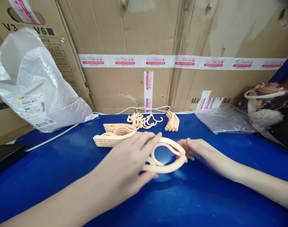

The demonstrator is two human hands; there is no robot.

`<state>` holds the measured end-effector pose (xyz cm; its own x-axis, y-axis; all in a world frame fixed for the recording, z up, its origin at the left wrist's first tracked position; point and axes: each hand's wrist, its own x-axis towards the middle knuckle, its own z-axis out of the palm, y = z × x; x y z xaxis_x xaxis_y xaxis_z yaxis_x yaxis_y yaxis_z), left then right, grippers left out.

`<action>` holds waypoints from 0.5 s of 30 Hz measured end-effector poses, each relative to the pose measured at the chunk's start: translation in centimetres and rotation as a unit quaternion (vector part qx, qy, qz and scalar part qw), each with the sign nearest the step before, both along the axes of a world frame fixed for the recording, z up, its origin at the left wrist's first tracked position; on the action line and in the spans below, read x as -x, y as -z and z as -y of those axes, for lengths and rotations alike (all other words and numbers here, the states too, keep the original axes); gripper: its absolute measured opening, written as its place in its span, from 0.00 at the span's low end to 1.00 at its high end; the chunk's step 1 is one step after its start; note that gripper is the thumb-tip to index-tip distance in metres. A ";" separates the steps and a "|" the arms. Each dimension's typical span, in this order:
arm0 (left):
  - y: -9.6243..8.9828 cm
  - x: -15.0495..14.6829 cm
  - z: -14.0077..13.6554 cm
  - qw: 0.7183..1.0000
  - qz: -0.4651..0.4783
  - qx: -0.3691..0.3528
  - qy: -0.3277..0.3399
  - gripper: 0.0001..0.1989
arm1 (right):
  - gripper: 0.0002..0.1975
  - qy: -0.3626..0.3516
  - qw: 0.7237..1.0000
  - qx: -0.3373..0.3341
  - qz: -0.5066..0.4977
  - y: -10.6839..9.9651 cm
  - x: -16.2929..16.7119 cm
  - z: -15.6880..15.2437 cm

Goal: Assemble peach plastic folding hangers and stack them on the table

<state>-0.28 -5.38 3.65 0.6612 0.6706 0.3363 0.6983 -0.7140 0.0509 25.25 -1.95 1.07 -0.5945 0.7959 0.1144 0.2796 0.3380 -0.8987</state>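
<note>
My left hand (132, 160) grips a peach-coloured plastic folding hanger (169, 169), its thumb below and fingers over the top. The hanger is a folded oval loop with curved inner pieces, held above the table. At its right end, my right hand (191, 148) has its fingers curled around the tip, partly hidden behind it. Just beyond my left hand lies a stack of similar peach hanger parts (106, 138). Behind them is a pile of loose hooks (140, 120), and to the right of these a small bundle of curved pieces (171, 121).
A white plastic mailing bag (39, 85) leans at the left, above a black object (6, 156). Cardboard boxes (129, 34) wall off the back of the blue table (193, 195). A white cable (120, 111) runs along there. Clear plastic (224, 119) and a dark bag (274, 110) lie right.
</note>
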 end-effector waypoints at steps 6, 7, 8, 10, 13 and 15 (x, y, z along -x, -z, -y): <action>-4.3 5.2 -4.1 0.987 0.044 0.118 -0.101 0.34 | 0.21 -0.049 0.949 -0.245 0.193 -0.2 -0.7 -0.6; -4.7 6.2 -4.8 0.981 0.045 0.145 -0.122 0.33 | 0.23 -0.065 0.931 -0.275 0.230 0.0 -0.7 -0.6; -5.0 7.0 -5.3 0.975 0.044 0.166 -0.142 0.34 | 0.24 -0.078 0.918 -0.292 0.258 0.1 -0.7 -0.6; -5.2 8.2 -5.9 0.963 0.034 0.209 -0.169 0.34 | 0.26 -0.091 0.904 -0.303 0.288 0.5 -0.6 -0.5; -5.1 9.1 -6.2 0.954 0.022 0.236 -0.182 0.34 | 0.26 -0.092 0.899 -0.308 0.298 0.6 -0.5 -0.5; -4.9 9.4 -6.5 0.954 0.012 0.239 -0.181 0.35 | 0.26 -0.092 0.896 -0.312 0.303 0.6 -0.4 -0.5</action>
<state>-9.66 1.07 8.56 0.3541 0.9337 -0.0525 0.8888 -0.3185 0.3296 25.68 -1.48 0.49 -0.8128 0.5712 0.1147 0.5396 0.8123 -0.2212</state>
